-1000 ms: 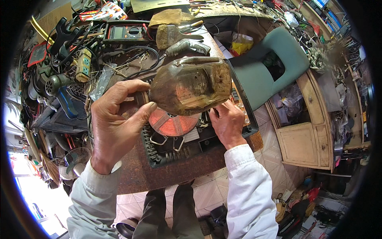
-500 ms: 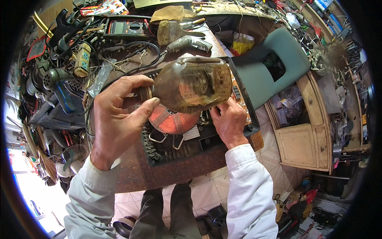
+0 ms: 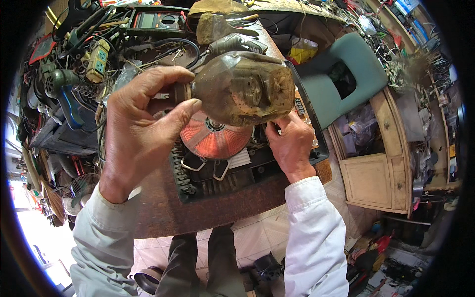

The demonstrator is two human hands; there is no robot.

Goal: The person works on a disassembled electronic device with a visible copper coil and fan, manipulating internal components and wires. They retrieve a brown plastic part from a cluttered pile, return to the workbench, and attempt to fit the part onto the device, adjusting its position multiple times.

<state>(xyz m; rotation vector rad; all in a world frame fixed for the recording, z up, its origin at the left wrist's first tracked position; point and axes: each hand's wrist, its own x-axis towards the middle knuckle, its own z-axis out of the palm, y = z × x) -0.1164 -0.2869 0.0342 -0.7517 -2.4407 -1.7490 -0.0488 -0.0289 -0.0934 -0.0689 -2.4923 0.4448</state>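
Note:
A murky brown see-through plastic bottle lies tilted on its side in the air, its neck to the left. My left hand grips it by the neck, thumb below and fingers above. Beneath it sits an opened induction cooker housing, black, with a round copper-coloured coil in it. My right hand is at the housing's right part, just under the bottle's base. Its fingers are bent together, and the bottle and the hand hide the tips. Beside that hand is a circuit board with a small display.
The housing rests on a brown wooden table. Behind stand a multimeter, a brush and a grey heat gun. Cables, a power strip and tools crowd the left. A green chair and a wooden cabinet are at the right.
The whole view has shifted a little. The bottle, still in my left hand, sits slightly higher in the picture and uncovers more of the coil. My right hand remains beside the circuit board.

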